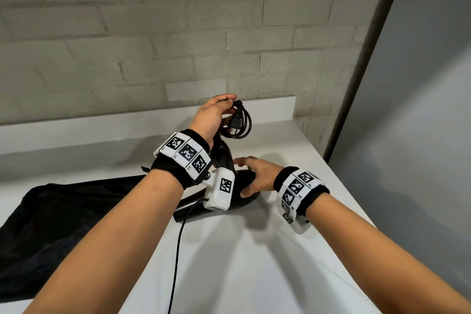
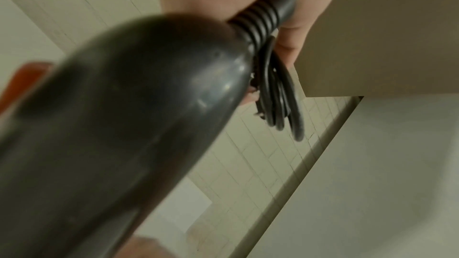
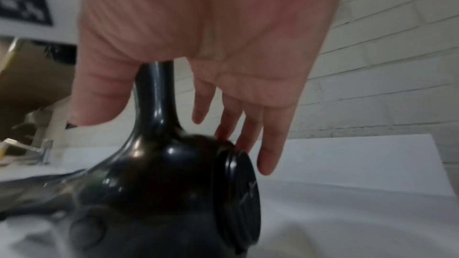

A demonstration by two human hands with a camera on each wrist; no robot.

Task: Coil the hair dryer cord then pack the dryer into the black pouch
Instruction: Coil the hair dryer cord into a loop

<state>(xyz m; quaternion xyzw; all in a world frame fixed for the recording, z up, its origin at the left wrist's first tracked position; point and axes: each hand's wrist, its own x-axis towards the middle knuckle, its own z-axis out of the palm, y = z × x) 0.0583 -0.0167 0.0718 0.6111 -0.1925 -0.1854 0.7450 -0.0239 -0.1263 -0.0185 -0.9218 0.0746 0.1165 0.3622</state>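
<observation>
The black hair dryer (image 1: 242,180) lies on the white table (image 1: 254,270), its handle (image 1: 223,153) pointing up and away and its metal nozzle toward the black pouch (image 1: 63,216). My left hand (image 1: 212,115) is raised over the handle's end and grips the coiled cord (image 1: 246,125), with the plug hanging inside the loops. The left wrist view has the cord loops (image 2: 280,103) and ribbed strain relief beside the handle (image 2: 136,105). My right hand (image 1: 258,173) spreads straight fingers over the dryer's rear cap (image 3: 238,193), thumb resting on the body.
The pouch lies flat and crumpled at the table's left. A thin black cable (image 1: 178,250) runs from the left wrist camera toward the front edge. A brick wall with a low ledge (image 1: 127,120) stands behind; a grey panel (image 1: 407,135) borders the table's right edge.
</observation>
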